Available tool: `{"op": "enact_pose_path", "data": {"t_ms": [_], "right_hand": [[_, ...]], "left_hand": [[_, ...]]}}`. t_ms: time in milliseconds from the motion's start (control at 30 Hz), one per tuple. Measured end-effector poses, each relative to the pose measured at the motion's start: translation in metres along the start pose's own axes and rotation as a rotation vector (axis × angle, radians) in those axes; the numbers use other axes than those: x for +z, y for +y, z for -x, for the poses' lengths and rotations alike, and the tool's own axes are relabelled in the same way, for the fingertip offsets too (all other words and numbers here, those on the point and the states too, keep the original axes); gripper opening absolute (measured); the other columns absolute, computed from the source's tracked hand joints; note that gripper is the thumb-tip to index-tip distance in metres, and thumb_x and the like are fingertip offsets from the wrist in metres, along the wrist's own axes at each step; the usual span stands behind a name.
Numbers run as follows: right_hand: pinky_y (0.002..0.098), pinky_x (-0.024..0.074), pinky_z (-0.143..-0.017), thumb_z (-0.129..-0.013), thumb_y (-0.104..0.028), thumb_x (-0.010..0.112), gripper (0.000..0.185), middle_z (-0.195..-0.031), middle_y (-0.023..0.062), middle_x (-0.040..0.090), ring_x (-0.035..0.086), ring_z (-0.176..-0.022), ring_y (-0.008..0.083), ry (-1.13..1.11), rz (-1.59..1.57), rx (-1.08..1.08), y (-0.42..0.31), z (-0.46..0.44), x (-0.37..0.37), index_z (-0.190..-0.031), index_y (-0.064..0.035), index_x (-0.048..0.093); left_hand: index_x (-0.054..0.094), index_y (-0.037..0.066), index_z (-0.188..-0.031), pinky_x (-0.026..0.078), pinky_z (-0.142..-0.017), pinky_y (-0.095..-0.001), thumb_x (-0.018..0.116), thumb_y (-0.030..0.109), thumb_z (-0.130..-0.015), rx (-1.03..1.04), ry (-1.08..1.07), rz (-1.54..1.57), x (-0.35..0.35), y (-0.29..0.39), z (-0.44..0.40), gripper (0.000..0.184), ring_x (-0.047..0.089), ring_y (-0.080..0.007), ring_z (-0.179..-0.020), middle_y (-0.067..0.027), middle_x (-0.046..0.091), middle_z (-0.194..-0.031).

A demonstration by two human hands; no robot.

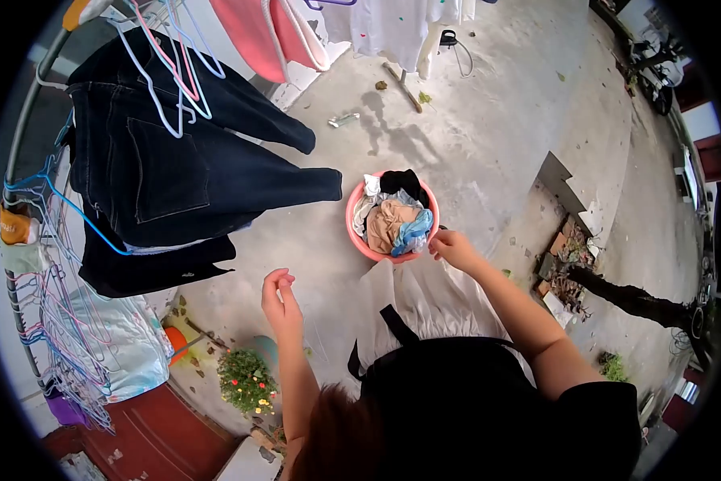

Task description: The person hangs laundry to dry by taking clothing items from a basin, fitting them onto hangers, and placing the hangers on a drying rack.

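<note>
"Is the bare left hand [280, 305] holding anything?"

"Nothing visible; its fingers bend loosely, well apart from the bare right hand [455, 248]. That one curls beside the rim of a round pink plastic basin [368, 250]; whether it grips the rim cannot be told."

"Where is the basin, exactly?"

"Just ahead of a long whitish cloth skirt [456, 301], over grey concrete ground [496, 144]. Crumpled beige cloth [386, 224], light-blue cloth [412, 232] and black cloth [404, 183] are heaped inside."

"How far along does it look?"

"Partway, probably. Dark-blue denim trousers [168, 172] already hang to the left; a pink cloth [252, 36] and a white garment [388, 32] hang farther ahead. The basin's heap seems left, with thin pastel hangers [64, 337] bunched on the curved metal rack [25, 120]."
</note>
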State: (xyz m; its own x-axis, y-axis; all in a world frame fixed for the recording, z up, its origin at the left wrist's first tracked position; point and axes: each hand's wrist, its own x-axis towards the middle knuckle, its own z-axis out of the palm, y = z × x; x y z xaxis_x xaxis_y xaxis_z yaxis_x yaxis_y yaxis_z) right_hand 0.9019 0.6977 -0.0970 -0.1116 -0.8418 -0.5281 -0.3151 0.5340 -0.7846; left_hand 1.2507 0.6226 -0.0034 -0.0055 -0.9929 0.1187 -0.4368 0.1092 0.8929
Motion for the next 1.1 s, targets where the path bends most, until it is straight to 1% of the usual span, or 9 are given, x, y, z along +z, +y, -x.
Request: {"op": "enact_pose_path", "data": {"t_ms": [133,367,467,667,733,833,900,1000,1100], "right_hand": [[0.0301,0.0507,-0.065,-0.087,-0.017,0.046,0.025,-0.078,0.0092,0.064,0.063,-0.067,0.0172,0.108,-0.114,0.270,0.069,0.011,-0.025,-0.085,0.0027,0.061],[0.0296,0.0501,-0.064,-0.087,-0.018,0.048,0.024,-0.077,0.0089,0.065,0.064,-0.066,0.0167,0.070,-0.134,0.451,0.148,-0.027,-0.035,-0.089,0.0019,0.061],[0.0299,0.0504,-0.064,-0.086,-0.017,0.051,0.022,-0.077,0.0094,0.065,0.064,-0.066,0.0166,0.015,-0.110,0.525,0.175,-0.070,-0.032,-0.092,0.0013,0.061],[0.0379,0.0510,-0.074,-0.079,-0.020,0.056,0.022,-0.085,0.0134,0.067,0.066,-0.079,0.0294,0.050,0.055,0.386,0.284,-0.188,-0.003,-0.089,-0.0031,0.065],[0.0350,0.0507,-0.075,-0.081,-0.019,0.057,0.025,-0.091,0.0138,0.066,0.064,-0.081,0.0257,0.027,0.184,0.347,0.288,-0.228,-0.003,-0.098,-0.0002,0.061],[0.0365,0.0490,-0.081,-0.078,-0.018,0.060,0.032,-0.096,0.0160,0.065,0.062,-0.092,0.0303,0.042,0.195,0.285,0.321,-0.290,0.009,-0.106,-0.0037,0.060],[0.0380,0.0479,-0.084,-0.076,-0.017,0.061,0.037,-0.106,0.0180,0.062,0.060,-0.098,0.0325,0.047,0.211,0.210,0.342,-0.330,0.018,-0.111,-0.0059,0.059],[0.0412,0.0445,-0.093,-0.068,-0.015,0.066,0.051,-0.124,0.0224,0.050,0.052,-0.112,0.0376,0.249,0.327,-0.007,0.364,-0.384,0.037,-0.119,-0.0119,0.057],[0.0423,0.0402,-0.099,-0.067,-0.018,0.068,0.059,-0.138,0.0251,0.031,0.044,-0.121,0.0394,0.287,0.445,0.021,0.362,-0.426,0.052,-0.125,-0.0177,0.054]], "left_hand": [[0.060,0.003,-0.099,0.046,-0.069,-0.0301,0.050,0.017,-0.093,-0.376,-0.454,-0.030,0.056,-0.063,0.029,0.019,0.057,-0.0165,-0.072,-0.0067,0.062,-0.080],[0.060,0.000,-0.098,0.046,-0.069,-0.0258,0.049,0.021,-0.093,-0.519,-0.822,-0.207,0.167,-0.134,0.049,0.024,0.060,-0.0124,-0.077,-0.0063,0.062,-0.079],[0.060,0.000,-0.098,0.047,-0.068,-0.0247,0.049,0.020,-0.093,-0.594,-0.856,-0.159,0.216,-0.168,0.050,0.024,0.061,-0.0129,-0.077,-0.0064,0.063,-0.079],[0.061,0.000,-0.096,0.047,-0.065,-0.0237,0.048,0.020,-0.092,-0.868,-0.787,-0.019,0.310,-0.234,0.041,0.024,0.059,-0.0134,-0.070,-0.0071,0.064,-0.080],[0.061,0.002,-0.095,0.046,-0.062,-0.0242,0.049,0.021,-0.091,-0.962,-0.713,0.077,0.338,-0.274,0.045,0.023,0.059,-0.0130,-0.066,-0.0071,0.064,-0.078],[0.061,0.001,-0.094,0.046,-0.061,-0.0235,0.049,0.021,-0.091,-1.175,-0.623,0.212,0.370,-0.319,0.045,0.023,0.058,-0.0125,-0.065,-0.0079,0.064,-0.078],[0.061,0.001,-0.095,0.046,-0.061,-0.0237,0.049,0.021,-0.091,-1.178,-0.604,0.202,0.386,-0.343,0.044,0.023,0.058,-0.0127,-0.066,-0.0084,0.064,-0.078],[0.061,0.000,-0.095,0.047,-0.062,-0.0240,0.049,0.020,-0.091,-1.139,-0.609,0.200,0.398,-0.378,0.045,0.023,0.058,-0.0133,-0.067,-0.0087,0.063,-0.078],[0.061,0.000,-0.095,0.047,-0.063,-0.0245,0.049,0.019,-0.091,-1.118,-0.590,0.189,0.405,-0.408,0.047,0.023,0.058,-0.0137,-0.068,-0.0087,0.063,-0.078]]}}
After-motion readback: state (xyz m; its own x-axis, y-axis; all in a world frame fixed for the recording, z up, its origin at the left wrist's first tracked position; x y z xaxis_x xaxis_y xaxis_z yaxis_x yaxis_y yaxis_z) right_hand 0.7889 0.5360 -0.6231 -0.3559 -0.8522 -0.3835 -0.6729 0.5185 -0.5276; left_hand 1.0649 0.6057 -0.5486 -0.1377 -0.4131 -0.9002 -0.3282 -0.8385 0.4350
